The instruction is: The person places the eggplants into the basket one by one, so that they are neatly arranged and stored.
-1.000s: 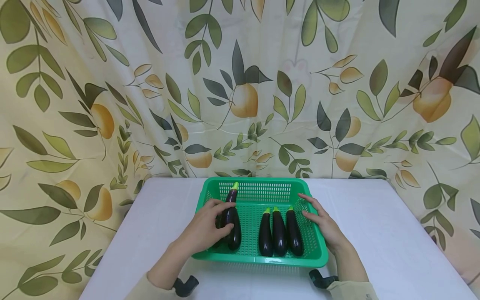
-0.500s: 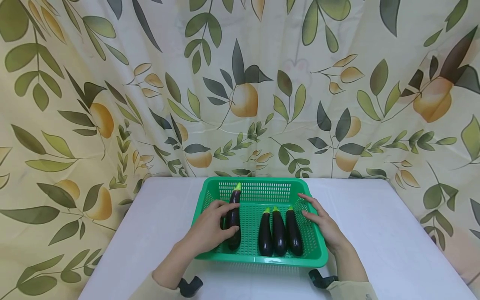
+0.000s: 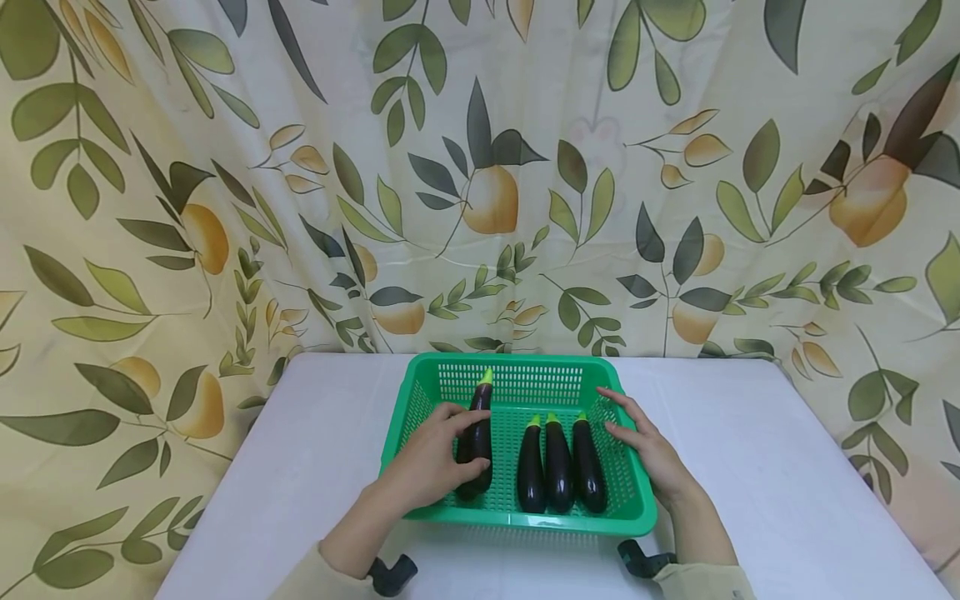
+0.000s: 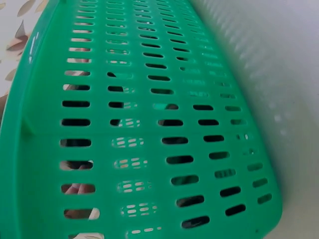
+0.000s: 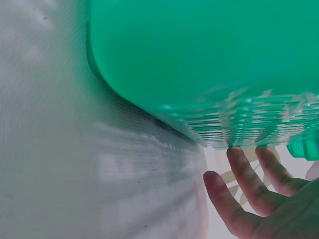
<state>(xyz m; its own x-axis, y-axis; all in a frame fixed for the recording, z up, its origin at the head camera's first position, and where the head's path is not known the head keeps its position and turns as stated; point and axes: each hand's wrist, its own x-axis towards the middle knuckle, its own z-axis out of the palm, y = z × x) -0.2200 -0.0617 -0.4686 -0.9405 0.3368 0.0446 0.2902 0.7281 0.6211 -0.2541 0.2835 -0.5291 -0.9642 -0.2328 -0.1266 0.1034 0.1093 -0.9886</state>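
My left hand point(image 3: 431, 458) curls around the fourth eggplant point(image 3: 478, 433) in the left half of the green basket point(image 3: 525, 521). Its long axis points away from me, stem far, parallel to the three eggplants point(image 3: 558, 462) just to its right. My right hand point(image 3: 645, 446) rests with straight fingers on the right basket wall.

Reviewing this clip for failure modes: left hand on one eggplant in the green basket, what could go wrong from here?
1. The left hand has a grip on the eggplant low on its glossy body, with the stem end tilted up; it may slip or pivot.
2. The three eggplants lie packed alongside; a swing could knock them.
3. The right hand only rests flat on the basket wall, so the basket might slide.
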